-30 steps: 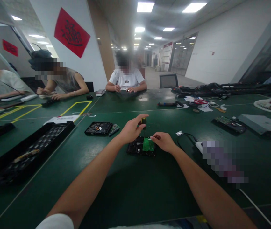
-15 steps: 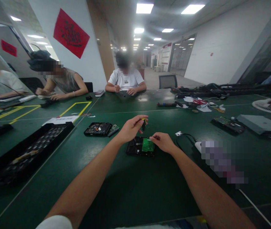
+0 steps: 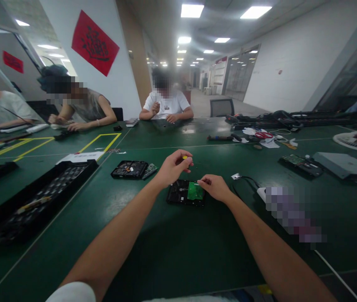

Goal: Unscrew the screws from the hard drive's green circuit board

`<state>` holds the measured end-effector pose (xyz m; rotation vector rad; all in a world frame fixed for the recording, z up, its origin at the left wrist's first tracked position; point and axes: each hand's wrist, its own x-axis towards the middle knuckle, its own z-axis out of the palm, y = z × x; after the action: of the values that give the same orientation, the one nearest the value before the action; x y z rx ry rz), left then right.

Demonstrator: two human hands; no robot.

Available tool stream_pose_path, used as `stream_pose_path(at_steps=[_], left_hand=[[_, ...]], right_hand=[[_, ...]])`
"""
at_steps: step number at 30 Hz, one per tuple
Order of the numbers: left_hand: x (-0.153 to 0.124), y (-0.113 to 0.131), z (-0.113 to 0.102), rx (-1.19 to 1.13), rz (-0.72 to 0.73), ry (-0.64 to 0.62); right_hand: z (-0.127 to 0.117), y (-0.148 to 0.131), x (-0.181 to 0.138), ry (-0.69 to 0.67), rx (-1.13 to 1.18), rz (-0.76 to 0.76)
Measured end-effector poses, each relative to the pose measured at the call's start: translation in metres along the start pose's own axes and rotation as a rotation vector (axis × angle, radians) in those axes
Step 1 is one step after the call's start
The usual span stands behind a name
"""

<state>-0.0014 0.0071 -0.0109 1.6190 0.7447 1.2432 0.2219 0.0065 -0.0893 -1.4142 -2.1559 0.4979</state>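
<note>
Left: black tray [image 3: 33, 197] on green surface [image 3: 178, 235]
Centre-left: second opened drive [image 3: 130, 169]
Far right: red scissors [image 3: 264, 134], grey box [image 3: 343, 163]

Black hard drive [image 3: 181, 193] lying flat on green counter [image 3: 178, 243], circuit side up with green board [image 3: 195, 191] on its right half, right hand [image 3: 216, 187] resting at its right edge, left hand [image 3: 173, 167] raised just above it pinching small yellow-tipped screwdriver [image 3: 187, 160].
</note>
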Motion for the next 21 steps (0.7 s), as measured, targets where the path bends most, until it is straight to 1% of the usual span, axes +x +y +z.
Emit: stream_pose_path(at_steps=[4,7,11,16,21], left_hand=[[-0.0003,0.0032,-0.0014,-0.140,-0.075,-0.021],[-0.0007,0.0046,-0.0018,-0.202,-0.102,-0.015],[-0.0013,0.0052,-0.0012,-0.223,-0.132,0.022],[-0.0020,0.0049,-0.0005,-0.181,-0.139,0.097],[-0.0019,0.0055,0.0007,-0.199,-0.128,0.074]], right_hand=[[0.0006,0.0006,-0.0001,0.003,0.002,-0.002],[0.0001,0.0002,-0.0003,-0.001,0.000,0.003],[-0.0005,-0.0002,-0.0003,-0.003,-0.008,0.000],[-0.0009,0.0006,0.0004,0.004,-0.030,-0.012],[-0.0021,-0.0005,0.0002,-0.001,-0.014,-0.017]])
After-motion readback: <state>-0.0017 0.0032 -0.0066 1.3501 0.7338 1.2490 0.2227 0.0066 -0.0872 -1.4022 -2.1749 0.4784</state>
